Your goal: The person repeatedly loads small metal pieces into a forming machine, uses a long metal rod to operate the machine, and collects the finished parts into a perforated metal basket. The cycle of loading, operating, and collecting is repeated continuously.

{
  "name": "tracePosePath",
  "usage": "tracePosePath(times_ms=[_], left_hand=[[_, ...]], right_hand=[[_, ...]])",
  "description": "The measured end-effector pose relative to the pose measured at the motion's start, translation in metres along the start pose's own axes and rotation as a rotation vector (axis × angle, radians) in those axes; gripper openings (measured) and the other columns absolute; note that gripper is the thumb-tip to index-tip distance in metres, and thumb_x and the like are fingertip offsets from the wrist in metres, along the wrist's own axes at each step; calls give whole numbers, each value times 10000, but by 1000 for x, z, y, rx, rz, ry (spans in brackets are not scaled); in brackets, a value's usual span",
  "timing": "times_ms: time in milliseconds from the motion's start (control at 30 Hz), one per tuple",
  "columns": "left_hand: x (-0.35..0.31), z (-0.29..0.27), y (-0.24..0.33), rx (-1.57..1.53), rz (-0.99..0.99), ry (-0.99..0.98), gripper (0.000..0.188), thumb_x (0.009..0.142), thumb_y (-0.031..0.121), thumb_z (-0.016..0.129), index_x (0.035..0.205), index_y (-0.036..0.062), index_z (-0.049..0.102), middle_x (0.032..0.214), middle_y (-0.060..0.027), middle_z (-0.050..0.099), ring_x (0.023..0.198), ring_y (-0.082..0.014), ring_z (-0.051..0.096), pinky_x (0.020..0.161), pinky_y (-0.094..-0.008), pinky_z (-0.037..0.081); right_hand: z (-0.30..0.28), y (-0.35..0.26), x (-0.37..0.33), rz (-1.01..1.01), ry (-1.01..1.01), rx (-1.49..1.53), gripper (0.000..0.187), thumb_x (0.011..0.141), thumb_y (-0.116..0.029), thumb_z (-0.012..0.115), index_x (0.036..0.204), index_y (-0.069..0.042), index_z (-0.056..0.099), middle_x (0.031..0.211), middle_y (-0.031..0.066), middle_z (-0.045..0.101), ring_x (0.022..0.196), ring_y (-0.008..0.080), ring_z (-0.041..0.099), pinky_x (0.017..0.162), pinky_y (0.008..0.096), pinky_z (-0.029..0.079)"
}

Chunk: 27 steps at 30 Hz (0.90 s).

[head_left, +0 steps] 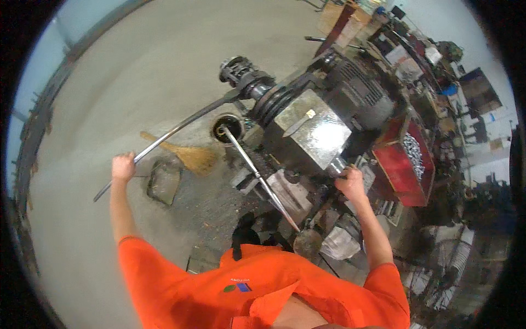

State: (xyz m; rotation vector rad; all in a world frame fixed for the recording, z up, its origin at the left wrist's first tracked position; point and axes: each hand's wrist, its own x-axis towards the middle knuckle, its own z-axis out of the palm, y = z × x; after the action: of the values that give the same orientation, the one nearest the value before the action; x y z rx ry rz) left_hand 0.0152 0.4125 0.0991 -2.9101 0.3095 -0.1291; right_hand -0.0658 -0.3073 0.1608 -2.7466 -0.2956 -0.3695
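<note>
My left hand (123, 166) is wrapped round a long metal lever (181, 125), near its free end. The lever slants up to the shaft of a belt-and-pulley machine (285, 148), just behind a round clamping head (240, 72) with open jaws or fingers. At the machine's near right side, my right hand (351, 183) is closed round the end of a short shiny metal cylinder (336, 165); its fingertips are partly hidden. A flat pointed tool with a pale end (299, 123) lies on the machine's metal top cover, between my hands.
A metal rod (257, 174) leans from a dark round bucket (234, 125) toward me. Left of it lie a straw broom (194, 158) and a dustpan (165, 185). A red bin (392, 175) of small metal pieces stands right of the motor (359, 88). Cluttered benches fill the right side.
</note>
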Motion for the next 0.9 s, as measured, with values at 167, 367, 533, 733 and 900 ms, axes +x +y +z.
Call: tracePosePath(times_ms=[167, 367, 533, 733, 900], left_hand=[[9, -12, 11, 21, -33, -74, 162, 656, 125, 625, 784, 90, 533, 721, -113, 599, 668, -302, 599, 581, -420, 465], [26, -52, 92, -442, -143, 415, 268, 749, 84, 558, 1002, 22, 617, 875, -175, 640, 792, -292, 624, 737, -386, 487], [21, 75, 241, -1026, -299, -199, 301, 780, 212, 586, 974, -18, 601, 886, -211, 635, 802, -305, 614, 723, -374, 470], [28, 121, 361, -207, 411, -458, 352, 754, 320, 611, 1009, 77, 610, 965, -148, 640, 906, -285, 623, 768, -415, 492], [69, 105, 357, 122, 535, -529, 347, 775, 297, 575, 1094, 161, 572, 1021, -103, 636, 955, -271, 611, 748, -421, 489]], right_hand=[[-19, -11, 3, -16, -1, -42, 97, 506, -86, 600, 539, -23, 534, 616, 107, 526, 657, 320, 511, 556, 400, 439], [-36, -46, -9, 92, -47, -136, 305, 548, -204, 604, 815, -76, 677, 954, 87, 585, 947, 289, 491, 843, 379, 429], [-72, -75, -72, 137, 150, 57, 357, 544, -131, 613, 891, -58, 660, 1121, 129, 559, 969, 321, 514, 826, 398, 449], [-104, -80, -198, 503, 60, -1, 337, 566, -148, 643, 893, -69, 661, 1100, 133, 574, 962, 324, 547, 823, 395, 465], [-114, -60, -294, 717, 47, -37, 330, 578, -168, 648, 895, -76, 669, 1082, 117, 595, 981, 313, 561, 842, 386, 464]])
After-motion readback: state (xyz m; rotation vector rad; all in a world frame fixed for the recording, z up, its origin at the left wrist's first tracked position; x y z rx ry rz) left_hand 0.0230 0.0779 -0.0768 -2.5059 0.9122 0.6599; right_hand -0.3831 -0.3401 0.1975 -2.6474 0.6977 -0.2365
